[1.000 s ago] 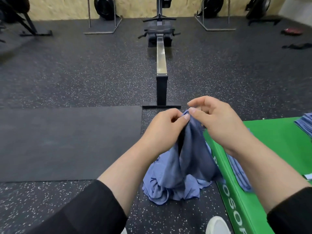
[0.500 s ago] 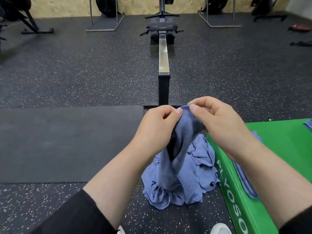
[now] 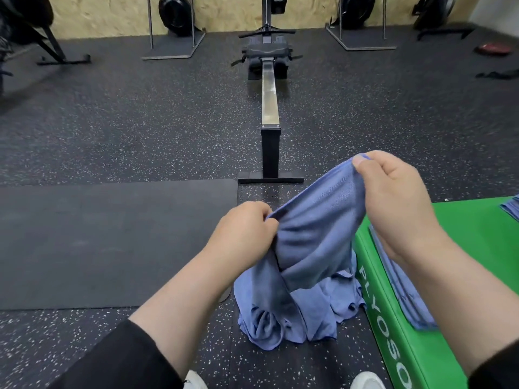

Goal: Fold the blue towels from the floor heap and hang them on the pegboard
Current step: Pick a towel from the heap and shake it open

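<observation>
Head view: both hands pinch one edge of a blue towel (image 3: 317,237), the left hand (image 3: 247,231) low and the right hand (image 3: 393,200) higher, drawn apart so the cloth spreads between them. Its lower end trails onto the floor heap (image 3: 297,313), which lies against the green plyo box (image 3: 460,237). This looks like the opening-out step; next comes lifting it free and finding corners. Folded towels (image 3: 404,290) lie along the box's top near its left edge.

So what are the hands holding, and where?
A blue towel, by its top edge: the left hand and the right hand each pinch one end.
</observation>
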The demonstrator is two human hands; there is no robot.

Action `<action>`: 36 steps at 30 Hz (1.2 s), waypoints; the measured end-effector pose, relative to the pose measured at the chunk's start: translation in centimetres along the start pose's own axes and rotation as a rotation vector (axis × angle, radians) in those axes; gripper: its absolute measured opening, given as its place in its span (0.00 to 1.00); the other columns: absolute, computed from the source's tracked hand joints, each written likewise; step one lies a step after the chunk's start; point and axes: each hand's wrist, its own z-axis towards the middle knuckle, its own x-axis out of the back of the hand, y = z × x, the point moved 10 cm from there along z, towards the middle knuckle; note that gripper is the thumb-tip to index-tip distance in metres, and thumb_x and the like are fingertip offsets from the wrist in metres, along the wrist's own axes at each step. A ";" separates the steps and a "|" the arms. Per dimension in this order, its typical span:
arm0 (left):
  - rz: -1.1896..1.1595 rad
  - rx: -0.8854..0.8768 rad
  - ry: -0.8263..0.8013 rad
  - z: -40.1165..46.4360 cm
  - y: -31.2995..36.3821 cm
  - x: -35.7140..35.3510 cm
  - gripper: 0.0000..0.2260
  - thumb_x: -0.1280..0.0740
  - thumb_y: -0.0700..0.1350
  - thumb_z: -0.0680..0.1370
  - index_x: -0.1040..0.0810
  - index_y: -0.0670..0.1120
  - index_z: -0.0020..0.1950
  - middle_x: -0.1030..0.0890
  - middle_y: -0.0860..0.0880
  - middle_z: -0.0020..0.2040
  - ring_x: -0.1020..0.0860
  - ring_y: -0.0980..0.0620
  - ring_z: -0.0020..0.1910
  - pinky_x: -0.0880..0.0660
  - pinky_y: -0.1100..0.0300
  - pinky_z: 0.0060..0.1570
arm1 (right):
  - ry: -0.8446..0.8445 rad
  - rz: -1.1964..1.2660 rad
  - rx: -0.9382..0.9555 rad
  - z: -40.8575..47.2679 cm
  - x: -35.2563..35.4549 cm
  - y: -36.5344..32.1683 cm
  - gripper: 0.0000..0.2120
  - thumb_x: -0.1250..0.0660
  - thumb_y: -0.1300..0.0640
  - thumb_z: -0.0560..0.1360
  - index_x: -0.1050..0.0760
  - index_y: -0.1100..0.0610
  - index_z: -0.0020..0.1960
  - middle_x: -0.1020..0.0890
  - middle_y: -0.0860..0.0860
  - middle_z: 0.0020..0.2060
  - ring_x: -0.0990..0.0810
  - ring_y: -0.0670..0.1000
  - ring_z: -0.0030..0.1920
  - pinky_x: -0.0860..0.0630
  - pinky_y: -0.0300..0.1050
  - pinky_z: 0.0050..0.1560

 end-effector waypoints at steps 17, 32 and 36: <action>-0.646 -0.060 0.104 -0.2 1.2 1.8 0.21 0.32 0.50 0.81 0.34 0.44 0.32 0.37 0.49 0.30 0.39 0.52 0.31 0.43 0.59 0.30 | -0.343 -0.295 0.056 -1.3 -4.2 0.0 0.12 0.30 0.40 0.74 0.19 0.46 0.51 0.16 0.38 0.47 0.21 0.33 0.49 0.30 0.28 0.51; -0.318 -0.063 -0.030 0.1 0.3 0.7 0.05 0.34 0.41 0.76 0.20 0.45 0.40 0.21 0.53 0.33 0.28 0.55 0.32 0.33 0.62 0.32 | -0.249 -0.312 0.035 -1.1 -3.6 0.5 0.10 0.34 0.55 0.79 0.20 0.56 0.42 0.18 0.50 0.34 0.26 0.44 0.35 0.28 0.46 0.44; -0.181 0.001 0.053 0.4 -1.4 1.4 0.08 0.35 0.43 0.77 0.23 0.45 0.38 0.24 0.52 0.31 0.29 0.51 0.32 0.34 0.59 0.32 | -0.177 -0.296 -0.005 -0.6 -2.3 1.0 0.10 0.35 0.54 0.80 0.20 0.56 0.42 0.18 0.51 0.34 0.25 0.48 0.36 0.27 0.47 0.42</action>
